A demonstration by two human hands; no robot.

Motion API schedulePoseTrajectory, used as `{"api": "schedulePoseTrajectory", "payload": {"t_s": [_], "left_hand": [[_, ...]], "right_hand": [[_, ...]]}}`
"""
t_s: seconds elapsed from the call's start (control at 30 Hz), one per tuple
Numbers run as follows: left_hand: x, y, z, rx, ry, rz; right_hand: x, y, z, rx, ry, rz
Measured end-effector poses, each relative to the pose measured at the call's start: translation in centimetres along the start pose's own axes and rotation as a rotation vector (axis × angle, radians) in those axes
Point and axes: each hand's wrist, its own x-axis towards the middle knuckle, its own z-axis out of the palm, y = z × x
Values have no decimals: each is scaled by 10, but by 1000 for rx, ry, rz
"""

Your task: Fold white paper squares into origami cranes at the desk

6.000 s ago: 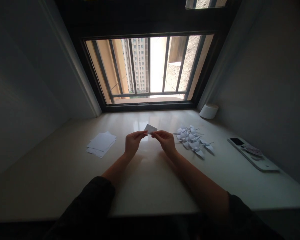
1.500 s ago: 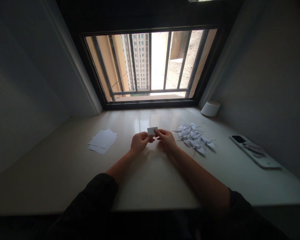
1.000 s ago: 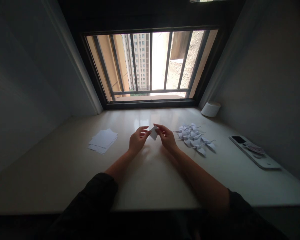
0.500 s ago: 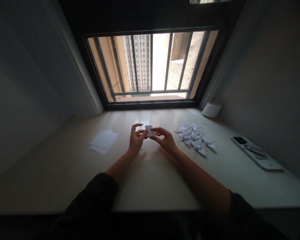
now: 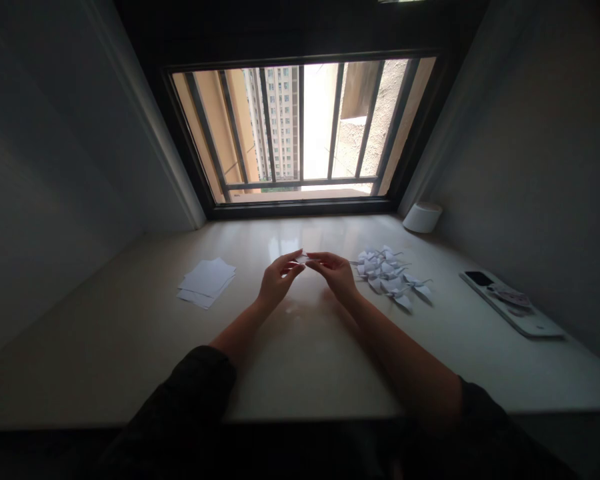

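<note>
A small folded piece of white paper [image 5: 303,257] is pinched between both hands, just above the middle of the pale sill. My left hand [image 5: 279,277] grips its left side with thumb and fingertips. From the other side, my right hand [image 5: 334,272] pinches the right edge. The fingers cover much of the paper, so its exact fold is hard to make out. Right of my right hand lies a cluster of several folded paper cranes [image 5: 384,270]. A loose stack of white paper sheets [image 5: 207,280] rests to the left of my left hand.
A phone [image 5: 510,303] lies at the right, with a round attachment on its back. In the back right corner stands a white cylindrical object [image 5: 423,218]. A barred window [image 5: 301,133] is behind the sill [image 5: 300,373], with walls on both sides.
The paper showed a flat square face before; now less of it is visible between the fingers. My left index finger has come down from its raised position onto the paper.
</note>
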Motion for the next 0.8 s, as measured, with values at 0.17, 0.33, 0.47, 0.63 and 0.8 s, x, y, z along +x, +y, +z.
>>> {"api": "schedulePoseTrajectory", "payload": {"t_s": [0.17,0.33,0.47,0.63,0.8], "left_hand": [[-1,3,1,35,58,64],[1,2,0,-65,110,72],[3,2,1,-153,123,17],[3,0,2,-211,192,-79],[2,-1,3,-223,245,-91]], "right_hand": [[-1,-1,1,88,20,37],[-1,1,1,60,17,36],[-1,3,1,38,11,41],[-1,2,2,36,16,50],[-4,1,5,75,0,59]]}}
